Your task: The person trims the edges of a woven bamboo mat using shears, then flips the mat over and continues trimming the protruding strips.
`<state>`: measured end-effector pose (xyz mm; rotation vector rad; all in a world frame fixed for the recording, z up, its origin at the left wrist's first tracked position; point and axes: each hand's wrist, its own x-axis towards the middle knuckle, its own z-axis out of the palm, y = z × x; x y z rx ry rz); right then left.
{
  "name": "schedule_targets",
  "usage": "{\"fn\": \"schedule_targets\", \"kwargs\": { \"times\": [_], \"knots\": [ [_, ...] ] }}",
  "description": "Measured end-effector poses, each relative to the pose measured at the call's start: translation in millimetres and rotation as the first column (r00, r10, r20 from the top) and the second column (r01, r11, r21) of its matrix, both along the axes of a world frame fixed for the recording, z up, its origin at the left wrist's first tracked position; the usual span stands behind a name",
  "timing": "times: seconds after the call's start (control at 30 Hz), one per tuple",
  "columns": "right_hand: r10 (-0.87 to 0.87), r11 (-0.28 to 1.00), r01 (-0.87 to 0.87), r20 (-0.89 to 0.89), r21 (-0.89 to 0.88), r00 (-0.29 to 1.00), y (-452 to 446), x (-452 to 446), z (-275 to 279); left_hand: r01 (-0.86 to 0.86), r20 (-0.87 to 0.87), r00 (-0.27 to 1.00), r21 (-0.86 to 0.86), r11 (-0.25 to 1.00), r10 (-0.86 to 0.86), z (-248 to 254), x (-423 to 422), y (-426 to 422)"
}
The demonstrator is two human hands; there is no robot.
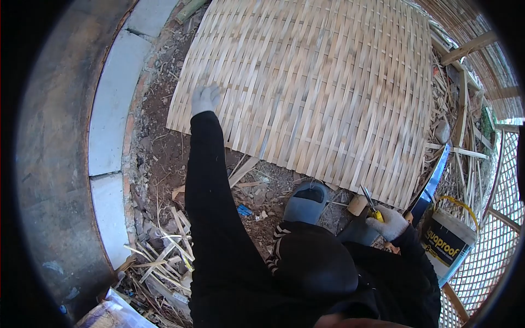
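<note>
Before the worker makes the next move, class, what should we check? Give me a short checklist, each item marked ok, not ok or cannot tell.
1. Hands gloved: ok; left hand and right hand both wear pale gloves.
2. Left hand away from the tool: ok; it is on the woven mat, well apart from the yellow-handled tool.
3. Tool in hand: ok; the right hand grips it by the handle.
4. Tool tip touching the mat: cannot tell; it shows close to the near edge.
5. Saw blade covered: not ok; the blue saw has its teeth bare beside the mat.
6. Ground free of scraps: not ok; loose slats litter it.
</note>
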<state>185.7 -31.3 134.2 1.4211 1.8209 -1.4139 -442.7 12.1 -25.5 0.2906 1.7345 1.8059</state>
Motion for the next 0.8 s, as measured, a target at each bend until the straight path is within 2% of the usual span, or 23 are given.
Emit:
{"fn": "schedule_targets", "kwargs": {
  "times": [0.03,0.17,0.27,0.3,0.4,0.43,0.53,0.57,0.6,0.67,0.73,0.8],
  "knots": [
    [0.0,1.0,0.0,0.002,-0.003,1.0,-0.4,-0.4,1.5,-0.008,0.078,0.997,0.037,0.999,0.006,4.7,2.2,9.8],
    [-0.016,1.0,0.016,0.027,-0.02,1.0,1.7,-6.3,10.8,0.021,0.038,0.999,-0.126,0.992,-0.016,-2.8,-14.4,41.3],
    [-0.01,1.0,0.011,0.046,-0.011,0.999,1.1,-4.2,10.5,0.082,-0.125,0.986,-0.241,0.967,-0.115,-6.4,-38.7,50.1],
    [-0.003,1.0,0.003,0.05,-0.006,0.999,0.3,-3.1,9.8,0.052,-0.215,0.969,-0.311,0.949,-0.123,-5.0,-46.7,52.3],
    [0.037,0.999,-0.037,0.017,0.02,0.999,1.4,-4.0,7.2,0.026,-0.251,0.963,-0.277,0.961,-0.098,24.9,-46.0,45.5],
    [0.055,0.998,-0.055,0.004,0.037,0.998,2.8,-7.2,7.3,0.044,-0.252,0.96,-0.287,0.957,-0.119,26.7,-54.5,41.8],
    [0.117,0.991,-0.116,-0.008,0.072,0.993,9.6,-17.6,10.3,0.198,-0.315,0.892,-0.375,0.906,-0.326,28.3,-84.2,8.6],
    [0.134,0.989,-0.133,-0.002,0.069,0.991,11.6,-20.3,10.3,0.088,-0.532,0.746,-0.517,0.851,-0.4,26.6,-89.4,-9.8],
    [0.149,0.987,-0.149,0.0,0.065,0.989,12.4,-23.1,9.4,-0.061,-0.686,0.537,-0.613,0.788,-0.491,28.8,-89.9,-30.2],
    [0.109,0.993,-0.107,-0.036,0.056,0.993,13.1,-26.3,11.7,-0.298,-0.524,0.553,-0.851,0.433,-0.648,58.9,-71.2,-67.8],
    [0.097,0.995,-0.095,-0.047,0.043,0.994,11.0,-26.0,10.8,-0.401,-0.259,0.637,-0.916,-0.025,-0.726,73.8,-80.6,-105.5],
    [0.101,0.994,-0.1,-0.036,0.042,0.994,8.1,-21.5,6.6,-0.632,-0.203,0.449,-0.761,-0.148,-0.87,93.3,-53.9,-136.0]
  ]
}}
